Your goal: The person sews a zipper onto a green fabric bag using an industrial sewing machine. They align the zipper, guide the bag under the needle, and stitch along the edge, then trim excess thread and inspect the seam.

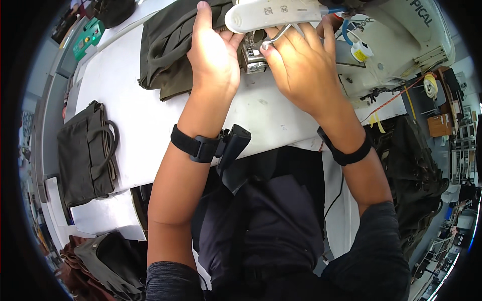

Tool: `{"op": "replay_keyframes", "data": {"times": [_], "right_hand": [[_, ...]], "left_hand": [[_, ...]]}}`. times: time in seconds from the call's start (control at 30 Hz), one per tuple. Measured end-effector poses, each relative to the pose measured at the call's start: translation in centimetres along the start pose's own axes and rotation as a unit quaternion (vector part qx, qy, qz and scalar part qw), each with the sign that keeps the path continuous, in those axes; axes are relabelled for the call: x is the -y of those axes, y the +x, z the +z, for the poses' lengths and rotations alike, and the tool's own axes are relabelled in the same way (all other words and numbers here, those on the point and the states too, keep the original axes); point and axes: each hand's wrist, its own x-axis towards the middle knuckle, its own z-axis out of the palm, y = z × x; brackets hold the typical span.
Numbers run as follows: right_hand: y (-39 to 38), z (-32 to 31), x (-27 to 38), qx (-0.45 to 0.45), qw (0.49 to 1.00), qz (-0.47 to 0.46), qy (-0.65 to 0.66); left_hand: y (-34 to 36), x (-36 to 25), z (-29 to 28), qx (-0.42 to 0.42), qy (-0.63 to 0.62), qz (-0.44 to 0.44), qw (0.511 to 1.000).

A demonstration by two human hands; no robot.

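Rests left hand (pixel 217 60), thumb spread wide, at the bag (pixel 165 52) on the white surface (pixel 135 133); bends right hand (pixel 304 70) by the machine (pixel 394 30), cannot tell its grip. Has another bag (pixel 83 153) left, carton (pixel 440 125) right.

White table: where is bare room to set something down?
Bare table: between handbag and left forearm, and between left forearm and right forearm, in front of the presser foot. Crowded: around that foot, where dark cloth, left hand and right hand gather at the sewing machine.

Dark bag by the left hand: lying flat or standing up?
Lying flat: the dark bag rests broad side up on the white tabletop.
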Motion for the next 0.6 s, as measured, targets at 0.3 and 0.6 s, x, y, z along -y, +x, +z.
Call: {"op": "replay_keyframes", "data": {"times": [0.3, 0.6], "right_hand": [[-1.5, -1.0, -0.8, 0.012, 0.999, -0.052, 0.011], [-2.1, -0.8, -2.5, -0.026, 0.988, -0.136, 0.075]], "left_hand": [[-3.2, 0.9, -0.3, -0.015, -0.027, -0.025, 0.999], [-5.7, -0.1, 0.6, -0.073, -0.038, -0.017, 0.996]]}}
